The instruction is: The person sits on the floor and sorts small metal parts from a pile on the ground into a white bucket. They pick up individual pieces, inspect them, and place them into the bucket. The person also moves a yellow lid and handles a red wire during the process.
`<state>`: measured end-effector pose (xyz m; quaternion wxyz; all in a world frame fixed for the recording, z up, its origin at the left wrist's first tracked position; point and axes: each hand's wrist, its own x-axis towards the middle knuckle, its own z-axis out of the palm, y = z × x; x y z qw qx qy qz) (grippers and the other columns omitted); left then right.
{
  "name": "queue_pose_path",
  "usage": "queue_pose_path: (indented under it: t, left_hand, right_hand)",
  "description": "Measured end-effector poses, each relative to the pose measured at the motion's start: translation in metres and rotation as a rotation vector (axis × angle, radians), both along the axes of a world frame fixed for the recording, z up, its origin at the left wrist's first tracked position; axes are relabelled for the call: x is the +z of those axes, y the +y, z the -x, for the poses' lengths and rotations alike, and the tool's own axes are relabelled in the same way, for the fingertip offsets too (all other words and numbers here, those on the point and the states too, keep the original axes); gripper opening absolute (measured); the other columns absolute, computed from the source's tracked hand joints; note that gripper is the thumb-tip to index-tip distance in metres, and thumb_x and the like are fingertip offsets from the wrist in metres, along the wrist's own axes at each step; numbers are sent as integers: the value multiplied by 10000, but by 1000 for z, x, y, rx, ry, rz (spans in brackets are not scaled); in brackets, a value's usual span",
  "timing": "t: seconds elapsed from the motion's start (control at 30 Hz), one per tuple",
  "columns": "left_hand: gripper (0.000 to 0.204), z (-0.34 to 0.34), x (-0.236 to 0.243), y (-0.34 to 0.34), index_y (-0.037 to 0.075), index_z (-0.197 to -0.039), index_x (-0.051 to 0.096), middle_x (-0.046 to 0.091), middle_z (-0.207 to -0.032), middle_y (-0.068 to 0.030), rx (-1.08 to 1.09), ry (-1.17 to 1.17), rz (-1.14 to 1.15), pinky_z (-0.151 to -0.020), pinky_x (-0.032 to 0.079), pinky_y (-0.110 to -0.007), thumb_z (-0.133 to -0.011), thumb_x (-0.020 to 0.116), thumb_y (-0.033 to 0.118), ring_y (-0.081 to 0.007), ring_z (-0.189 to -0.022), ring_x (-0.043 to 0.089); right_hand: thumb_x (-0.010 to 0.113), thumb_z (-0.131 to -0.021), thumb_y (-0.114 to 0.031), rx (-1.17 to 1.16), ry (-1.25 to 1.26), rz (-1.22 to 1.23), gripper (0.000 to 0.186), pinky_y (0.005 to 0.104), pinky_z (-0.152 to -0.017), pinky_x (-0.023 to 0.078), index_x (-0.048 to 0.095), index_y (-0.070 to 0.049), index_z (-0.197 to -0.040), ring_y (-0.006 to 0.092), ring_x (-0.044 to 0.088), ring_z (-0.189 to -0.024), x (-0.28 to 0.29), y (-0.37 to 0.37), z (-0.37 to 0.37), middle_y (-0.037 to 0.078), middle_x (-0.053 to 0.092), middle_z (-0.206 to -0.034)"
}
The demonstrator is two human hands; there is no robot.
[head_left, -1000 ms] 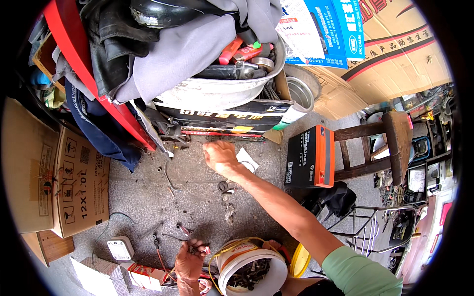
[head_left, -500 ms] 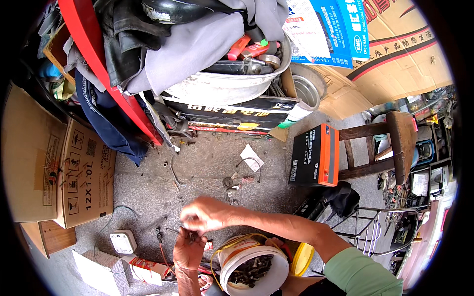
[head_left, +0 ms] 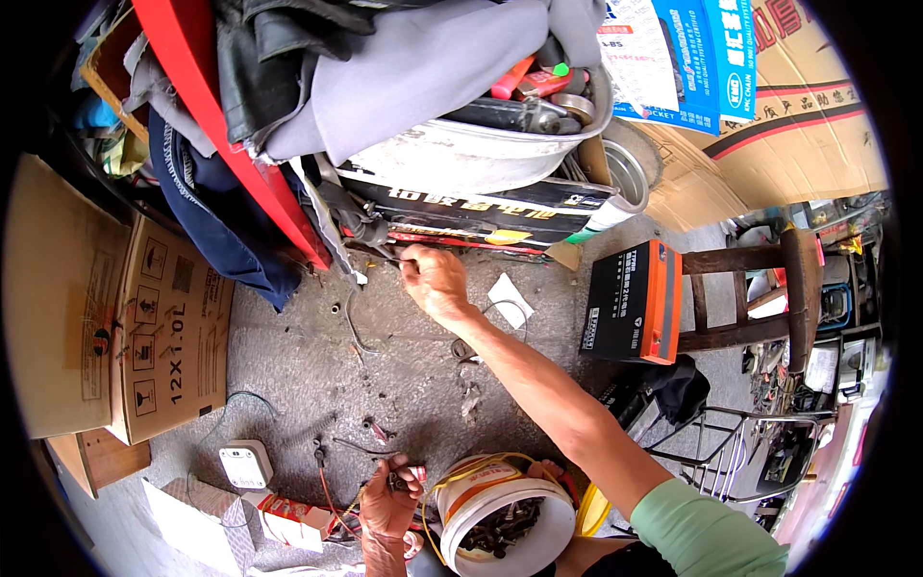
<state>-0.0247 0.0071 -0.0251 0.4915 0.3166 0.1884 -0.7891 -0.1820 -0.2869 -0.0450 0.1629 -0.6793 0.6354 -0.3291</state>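
Observation:
My right hand is stretched forward, its fingers closed near the foot of the black printed box, beside a dark metal part; what they hold is hidden. A thin wire and a white paper scrap lie nearby on the floor. My left hand, low in the view, is curled round a small part with red on it, too small to name, among red and black leads. Just right of it stands a white bucket holding dark bolt-like pieces.
Cartons stand left, a white plug block by them. Ahead are a red frame and a metal basin heaped with cloth and tools. Right are a battery box, wooden stool and wire rack.
My right hand came back to my left hand half a second ago and has since moved forward again to the box's foot. My left hand stays low, still curled round the small part.

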Motion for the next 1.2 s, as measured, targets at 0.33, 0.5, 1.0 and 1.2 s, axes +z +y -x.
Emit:
queue_pose_path:
  t: [0.33,0.5,1.0,1.2]
  left_hand:
    - [283,4,17,-21,33,-1068,574,633,-971,-91,-19,-87,-15,-759,448,-360,-896,536,254,-220,-880,597]
    - [310,3,22,-31,31,-1096,563,616,-1049,-108,22,-92,-1,-816,447,-378,-890,545,262,-245,-981,579]
    - [572,6,56,-45,-42,-1242,449,427,-1326,-197,289,113,128,-1057,307,-442,-915,450,427,-318,-1266,370]
    - [736,-2,75,-49,-56,-1273,419,365,-1370,-224,358,163,153,-1088,232,-462,-905,316,573,-345,-1306,305]
  right_hand:
    - [694,-810,-243,-23,-1006,-824,211,200,-341,308,640,-43,-769,22,385,-422,41,32,23,-39,465,-537]
    - [634,-856,-265,467,-736,-1131,196,194,-332,315,665,-72,-863,20,400,-412,81,73,3,-21,549,-589]
    - [602,-770,-191,171,145,26,79,438,-621,481,648,-126,-770,322,607,-665,6,1,0,97,630,-683]
    - [603,-793,-175,376,330,-20,100,416,-603,480,662,-118,-850,314,621,-652,15,20,-13,124,632,-681]
